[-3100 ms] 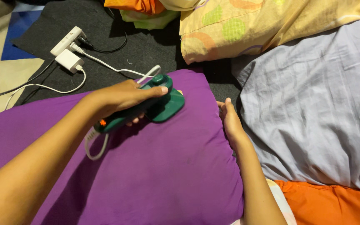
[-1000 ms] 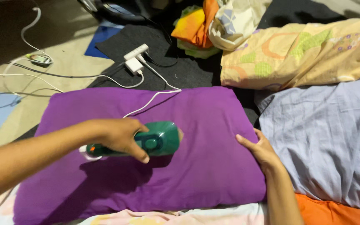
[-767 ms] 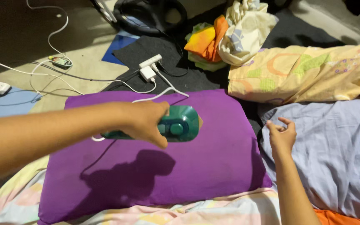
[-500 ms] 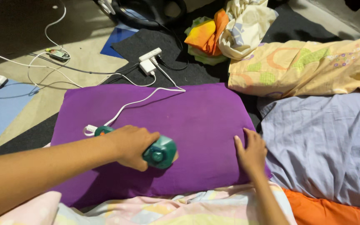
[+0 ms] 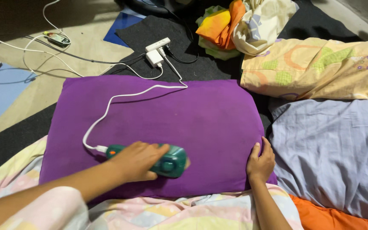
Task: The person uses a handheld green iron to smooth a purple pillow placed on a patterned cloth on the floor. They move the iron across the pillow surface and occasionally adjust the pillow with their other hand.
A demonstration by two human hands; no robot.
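Observation:
My left hand [image 5: 136, 162] is wrapped around the handle of a small dark green handheld iron [image 5: 170, 161], which lies flat on the near edge of a purple pillow [image 5: 171, 115]. An orange light glows at the handle's rear end. The iron's white cord [image 5: 107, 106] curls across the pillow toward a white plug adapter [image 5: 154, 58]. My right hand [image 5: 260, 162] grips the pillow's near right corner, thumb on top.
A grey-blue pillow [image 5: 333, 145] lies to the right, a yellow patterned one [image 5: 316, 68] behind it, orange fabric [image 5: 337, 215] at bottom right. A pastel sheet [image 5: 158, 215] is under me. A white power strip [image 5: 157, 44], cables and crumpled clothes [image 5: 235, 23] lie on the floor beyond.
The iron has slid along the pillow's near edge to lie flat under my left hand, with more cord trailing behind. My right hand shifted from flat on the pillow to gripping its corner.

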